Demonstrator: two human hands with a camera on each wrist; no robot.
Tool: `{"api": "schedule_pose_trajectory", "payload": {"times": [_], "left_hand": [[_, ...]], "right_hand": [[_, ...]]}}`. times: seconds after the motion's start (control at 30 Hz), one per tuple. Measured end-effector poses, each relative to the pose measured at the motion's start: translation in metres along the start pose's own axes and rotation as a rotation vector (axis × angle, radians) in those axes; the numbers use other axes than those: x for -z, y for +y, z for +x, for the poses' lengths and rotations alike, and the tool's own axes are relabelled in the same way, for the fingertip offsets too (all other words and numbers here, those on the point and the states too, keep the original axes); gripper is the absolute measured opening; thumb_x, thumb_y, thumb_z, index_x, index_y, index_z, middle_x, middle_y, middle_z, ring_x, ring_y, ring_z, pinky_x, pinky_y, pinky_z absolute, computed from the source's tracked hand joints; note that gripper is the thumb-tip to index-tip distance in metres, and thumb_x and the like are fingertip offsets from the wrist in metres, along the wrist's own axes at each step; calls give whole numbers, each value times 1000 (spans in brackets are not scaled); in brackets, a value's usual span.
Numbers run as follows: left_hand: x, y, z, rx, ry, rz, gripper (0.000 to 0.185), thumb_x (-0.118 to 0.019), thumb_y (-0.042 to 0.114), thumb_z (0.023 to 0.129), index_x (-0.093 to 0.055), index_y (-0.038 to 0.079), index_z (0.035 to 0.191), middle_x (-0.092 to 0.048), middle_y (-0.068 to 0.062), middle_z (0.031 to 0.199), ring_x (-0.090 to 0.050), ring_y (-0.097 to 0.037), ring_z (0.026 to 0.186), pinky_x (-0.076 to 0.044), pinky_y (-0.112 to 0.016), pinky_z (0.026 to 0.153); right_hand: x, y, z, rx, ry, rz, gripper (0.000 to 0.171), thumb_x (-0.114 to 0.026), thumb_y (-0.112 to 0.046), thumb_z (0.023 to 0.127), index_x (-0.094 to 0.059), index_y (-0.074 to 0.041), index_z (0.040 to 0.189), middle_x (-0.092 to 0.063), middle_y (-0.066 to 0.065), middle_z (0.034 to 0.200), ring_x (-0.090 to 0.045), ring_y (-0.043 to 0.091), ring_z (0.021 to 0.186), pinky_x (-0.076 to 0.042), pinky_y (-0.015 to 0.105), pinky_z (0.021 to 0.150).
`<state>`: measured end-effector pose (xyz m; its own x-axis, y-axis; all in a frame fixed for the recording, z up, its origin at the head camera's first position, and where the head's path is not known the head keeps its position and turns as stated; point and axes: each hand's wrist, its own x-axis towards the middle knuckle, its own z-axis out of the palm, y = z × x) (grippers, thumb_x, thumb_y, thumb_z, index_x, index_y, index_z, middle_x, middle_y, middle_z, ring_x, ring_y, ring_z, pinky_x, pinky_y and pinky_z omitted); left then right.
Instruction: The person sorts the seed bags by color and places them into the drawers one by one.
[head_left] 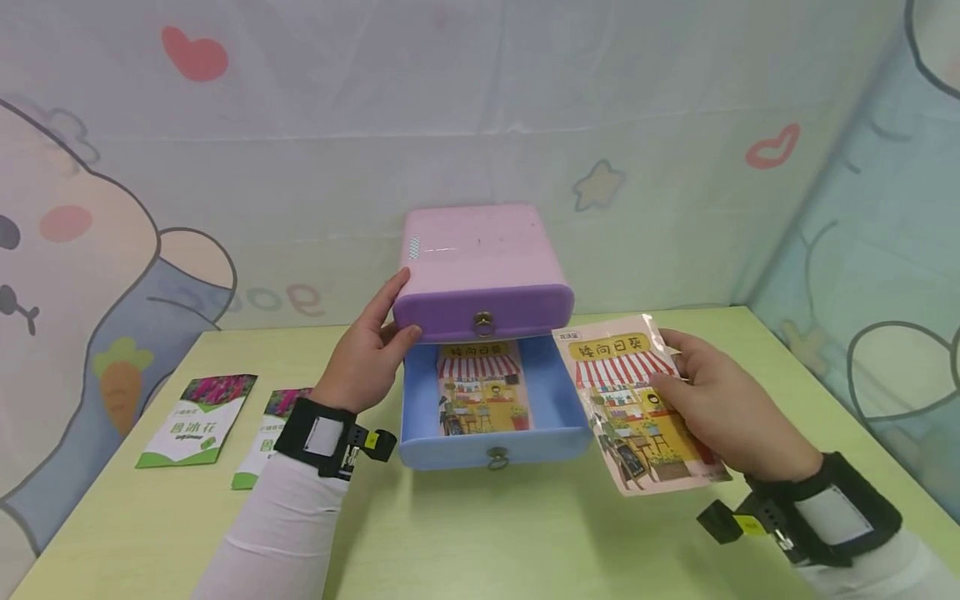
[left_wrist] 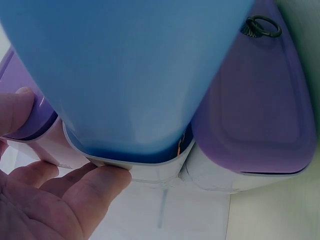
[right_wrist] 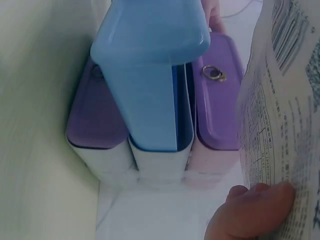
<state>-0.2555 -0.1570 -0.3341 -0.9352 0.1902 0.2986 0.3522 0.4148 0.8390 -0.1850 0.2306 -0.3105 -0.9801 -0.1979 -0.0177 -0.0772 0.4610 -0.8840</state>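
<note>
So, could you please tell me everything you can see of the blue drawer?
The blue drawer looks like smooth plastic with a small metal ring pull at its front. It is pulled well out of the pink drawer unit, below the shut purple drawer. One seed packet lies flat inside. Neither hand visibly touches it; the left hand steadies the unit.

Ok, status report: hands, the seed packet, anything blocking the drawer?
Left hand steadies the drawer box. Right hand holds seed packet beside open blue drawer. One matching packet already inside; nothing blocking.

Pale green table point(head_left: 525, 542), small drawer cabinet point(head_left: 480, 258) on it, two seed packets point(head_left: 197, 419) at left
</note>
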Motion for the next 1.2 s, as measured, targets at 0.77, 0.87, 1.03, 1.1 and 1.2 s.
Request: {"api": "schedule_pose_trajectory", "payload": {"times": [0.77,0.87,1.03,1.1,1.2], "left_hand": [[0,0,0,-2,-5,-9,72,-57,17,110,-22,42,167,-27,-2,175,-48,-36,149,-48,-56,113],[0,-1,0,-6,-6,-11,72,-57,16,110,-22,42,168,-27,-2,175,-48,-36,150,-48,-56,113],[0,-1,1,-8,-3,-11,72,-57,17,110,-23,42,167,-26,-1,175,-47,-37,150,-47,-56,113],[0,-1,1,-8,-4,-9,72,-57,17,110,-22,42,167,-25,-1,175,-47,-37,150,-47,-56,113],[0,-1,1,-7,-6,-9,72,-57,16,110,-22,42,168,-25,-1,176,-46,-37,150,-47,-55,113]], "right_hand": [[-33,-28,13,17,-41,-197,67,-50,-17,108,-21,-5,166,-54,29,142,-71,18,71,-60,32,61],[-39,-32,16,13,-49,-215,67,-51,-18,107,-22,-5,167,-54,28,144,-71,16,71,-60,32,63],[-49,-37,20,16,-66,-248,65,-52,-19,108,-27,-4,165,-57,25,143,-70,14,72,-60,30,65],[-52,-39,22,18,-69,-253,62,-52,-18,107,-30,-4,164,-58,24,141,-69,14,72,-60,31,65],[-56,-42,25,21,-67,-264,59,-51,-16,106,-35,-3,161,-60,23,137,-69,14,70,-60,32,63]]}}
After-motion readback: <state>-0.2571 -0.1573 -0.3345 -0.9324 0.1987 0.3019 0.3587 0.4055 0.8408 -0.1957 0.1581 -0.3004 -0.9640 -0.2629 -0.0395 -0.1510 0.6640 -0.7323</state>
